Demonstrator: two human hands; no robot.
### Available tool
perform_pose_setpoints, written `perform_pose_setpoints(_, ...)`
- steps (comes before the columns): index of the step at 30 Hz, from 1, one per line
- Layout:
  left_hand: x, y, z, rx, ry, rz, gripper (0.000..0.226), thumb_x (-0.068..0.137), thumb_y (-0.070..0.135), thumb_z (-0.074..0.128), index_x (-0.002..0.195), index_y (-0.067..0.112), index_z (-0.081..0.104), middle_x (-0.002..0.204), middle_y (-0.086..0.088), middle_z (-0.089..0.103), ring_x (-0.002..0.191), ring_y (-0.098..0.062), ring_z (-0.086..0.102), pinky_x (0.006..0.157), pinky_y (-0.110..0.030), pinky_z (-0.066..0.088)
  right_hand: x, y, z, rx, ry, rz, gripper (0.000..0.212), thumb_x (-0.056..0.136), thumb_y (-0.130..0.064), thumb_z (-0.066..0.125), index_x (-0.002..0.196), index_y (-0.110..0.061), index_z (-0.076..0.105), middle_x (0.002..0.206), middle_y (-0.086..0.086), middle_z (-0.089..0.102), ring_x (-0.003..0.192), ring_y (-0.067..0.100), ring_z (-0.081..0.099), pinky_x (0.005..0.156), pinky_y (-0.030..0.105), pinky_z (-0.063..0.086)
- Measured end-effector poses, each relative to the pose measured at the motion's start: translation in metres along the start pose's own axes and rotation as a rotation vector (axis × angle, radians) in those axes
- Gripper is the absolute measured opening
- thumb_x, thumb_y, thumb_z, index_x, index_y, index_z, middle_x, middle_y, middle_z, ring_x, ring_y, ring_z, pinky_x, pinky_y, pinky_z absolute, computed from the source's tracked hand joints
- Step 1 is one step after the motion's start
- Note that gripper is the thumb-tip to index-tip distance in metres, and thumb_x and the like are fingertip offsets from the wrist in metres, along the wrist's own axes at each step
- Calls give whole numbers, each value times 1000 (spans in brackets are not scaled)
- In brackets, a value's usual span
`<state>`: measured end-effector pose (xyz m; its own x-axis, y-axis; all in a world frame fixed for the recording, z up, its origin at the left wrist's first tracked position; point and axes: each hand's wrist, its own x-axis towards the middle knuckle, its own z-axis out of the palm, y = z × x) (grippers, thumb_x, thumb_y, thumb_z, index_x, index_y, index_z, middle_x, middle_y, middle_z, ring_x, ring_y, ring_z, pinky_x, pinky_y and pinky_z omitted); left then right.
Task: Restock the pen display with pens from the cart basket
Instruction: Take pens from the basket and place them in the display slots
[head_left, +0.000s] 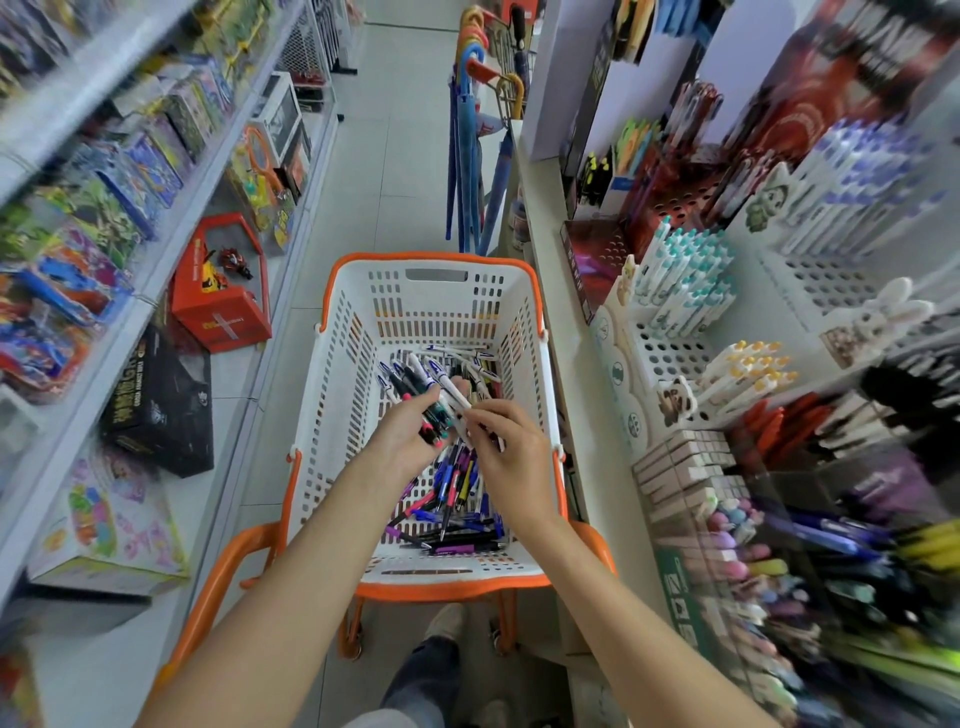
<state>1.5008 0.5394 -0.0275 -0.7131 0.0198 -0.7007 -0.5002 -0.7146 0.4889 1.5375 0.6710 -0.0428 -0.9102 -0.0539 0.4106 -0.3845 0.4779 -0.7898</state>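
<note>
L hand (410, 439) fingers curl tight round a pen bunch (415, 382), R hand (511, 460) fingers pinch one white pen (456, 396) just beside it, both held over the basket (436, 260), w/ more pens (457, 499) loose on its bottom, display (680, 296) on the counter (558, 291) just R of the basket.

Print on the bundle of pens (431, 400) in the left hand (402, 436) is too small for me to read. Where the right hand (511, 457) meets that bundle, I cannot tell whether it pinches a pen or only touches. It covers some loose pens (457, 499) in the basket (436, 291). Both forearms leave the bottom edge. The pen display (831, 545), lower right, and the toy boxes (78, 291), left, are motion-blurred.
</note>
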Motion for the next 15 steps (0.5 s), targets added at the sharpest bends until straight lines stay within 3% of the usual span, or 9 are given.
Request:
perform_pose_setpoints(2,-3,-1,2,-18,-14,7,20,103,14,49,103,3,65,94,-8,69,87,-21,65,82,-35,53,0,-3,-2,39,-49,53,15,90,-5,70,103,-5,77,102,0,69,95,-5,59,85,9,47)
perform_pose_setpoints(4,-3,-4,5,-19,25,58,14,101,12,53,104,4,65,92,-8,69,87,-23,67,74,-37,54,0,-10,-6,156,-65,242,16,92,-11,69,106,-11,77,104,-4,68,98,-2,60,85,13,48)
perform_pose_setpoints(6,-3,-8,11,35,73,162,17,99,11,56,114,5,61,90,-7,71,88,-23,69,72,-39,55,2,-18,-7,385,45,581,19,95,-19,65,113,-16,70,107,-4,66,100,5,60,86,17,46)
perform_pose_setpoints(9,-15,-19,29,186,81,349,14,101,9,53,115,10,54,84,-5,66,74,-17,68,65,-33,57,10,-27,0,824,229,1085,13,101,-28,54,106,-21,63,102,0,60,99,15,56,93,30,44)
perform_pose_setpoints(13,-32,-35,42,400,55,549,17,101,7,51,113,19,48,87,-1,61,75,-11,65,69,-28,54,17,-30,1,1143,354,1256,42,104,-44,41,120,-11,63,112,12,61,107,22,58,106,42,44)
perform_pose_setpoints(15,-36,-40,43,478,28,622,22,100,7,52,116,21,48,88,0,62,74,-4,66,65,-18,52,20,-28,-6,1207,389,1318,47,103,-48,38,121,-10,61,112,16,62,104,25,60,108,46,44)
